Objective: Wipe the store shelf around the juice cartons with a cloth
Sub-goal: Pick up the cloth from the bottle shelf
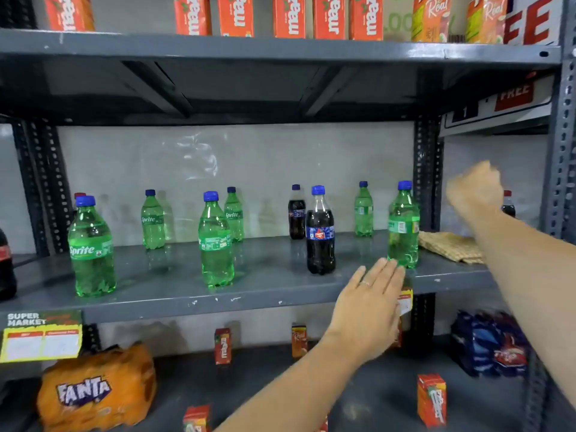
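Head camera looks at the grey middle shelf (174,294), where my left hand (369,310) reaches in flat, fingers straight and together, empty, its fingertips just at the base of the green bottle (403,226) standing furthest right at the front. My right hand (475,190) is raised above the shelf's right end and is blurred; it seems loosely curled, but I cannot tell whether it holds anything. The cloth (448,246), a tan checked one, lies crumpled on the shelf just to the right of that green bottle, under my right forearm, and neither hand touches it. A dark cola bottle (320,232) stands left of the green one, with more green and dark bottles spread along the shelf, well apart. Juice cartons (327,17), red and orange, stand in a row on the top shelf, and a few small cartons (431,399) stand scattered on the bottom shelf beside an orange Fanta pack (96,389).
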The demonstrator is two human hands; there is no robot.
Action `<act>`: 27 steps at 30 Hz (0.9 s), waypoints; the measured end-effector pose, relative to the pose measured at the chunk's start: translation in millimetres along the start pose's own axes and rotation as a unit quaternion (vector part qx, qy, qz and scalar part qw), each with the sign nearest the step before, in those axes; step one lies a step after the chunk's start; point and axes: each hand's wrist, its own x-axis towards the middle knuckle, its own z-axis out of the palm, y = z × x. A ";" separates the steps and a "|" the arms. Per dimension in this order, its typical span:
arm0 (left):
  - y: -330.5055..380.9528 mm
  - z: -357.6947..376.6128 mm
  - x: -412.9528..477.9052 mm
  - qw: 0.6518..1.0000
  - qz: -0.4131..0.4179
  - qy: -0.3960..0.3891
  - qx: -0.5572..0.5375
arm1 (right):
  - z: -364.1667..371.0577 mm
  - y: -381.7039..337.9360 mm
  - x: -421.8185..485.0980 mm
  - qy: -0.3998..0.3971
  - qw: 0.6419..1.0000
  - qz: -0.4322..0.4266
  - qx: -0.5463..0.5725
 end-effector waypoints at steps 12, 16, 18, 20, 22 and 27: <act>-16.1 41.0 -15.2 0.991 0.034 -0.003 0.131 | 30.4 39.7 -35.9 -0.360 0.827 -0.197 -0.385; -15.2 42.7 -13.8 0.990 0.024 -0.027 0.139 | 33.0 53.1 -33.2 -0.364 0.823 -0.176 -0.399; -15.7 44.1 -13.7 0.990 0.023 -0.028 0.135 | 32.0 58.0 -32.3 -0.341 0.821 -0.167 -0.426; -16.5 46.1 -14.4 0.991 0.026 -0.020 0.127 | 28.7 57.6 -31.3 -0.327 0.806 -0.183 -0.458; -17.6 48.8 -14.8 0.992 0.026 -0.017 0.122 | 23.6 54.9 -29.8 -0.321 0.788 -0.205 -0.483; -20.0 43.9 -15.5 0.988 0.033 0.012 0.148 | -24.8 53.5 -41.7 -0.261 0.889 -0.158 -0.340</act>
